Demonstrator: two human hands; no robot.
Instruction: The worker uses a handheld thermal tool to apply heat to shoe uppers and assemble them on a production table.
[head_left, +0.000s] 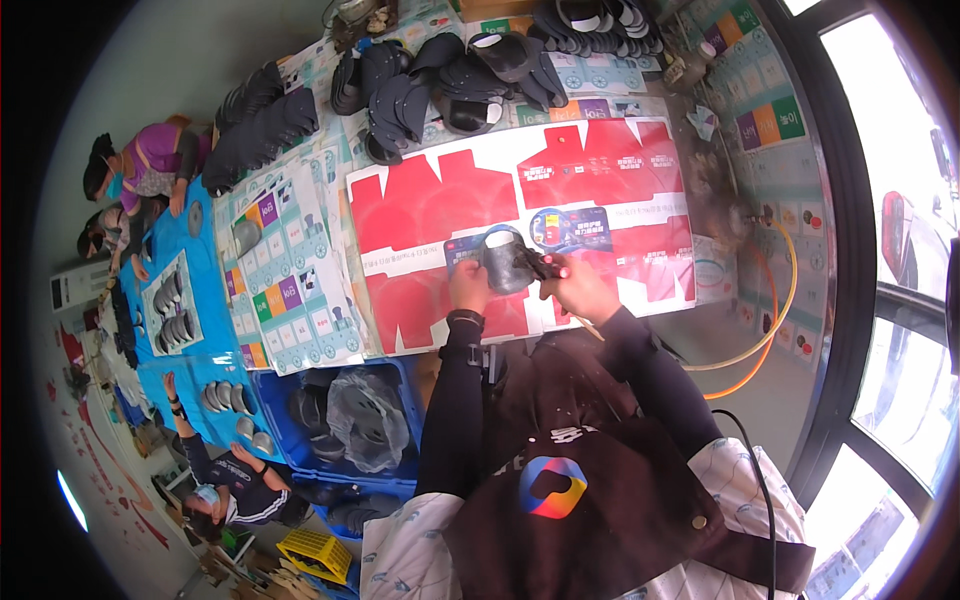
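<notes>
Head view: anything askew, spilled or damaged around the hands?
No spill or clear damage shows. Slightly untidy: dark curved pieces beyond the red sheet lean in uneven stacks, and a crumpled clear bag sits in the blue bin. The grey curved piece in the left hand looks intact, though partly hidden.

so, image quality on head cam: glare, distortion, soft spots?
Head view: window at right blown nearly white; window frame bows with the fisheye; corners black; grey curved piece in the left hand has a pale patch, glare or finish unclear; dark object in the right hand shows little detail.
</notes>
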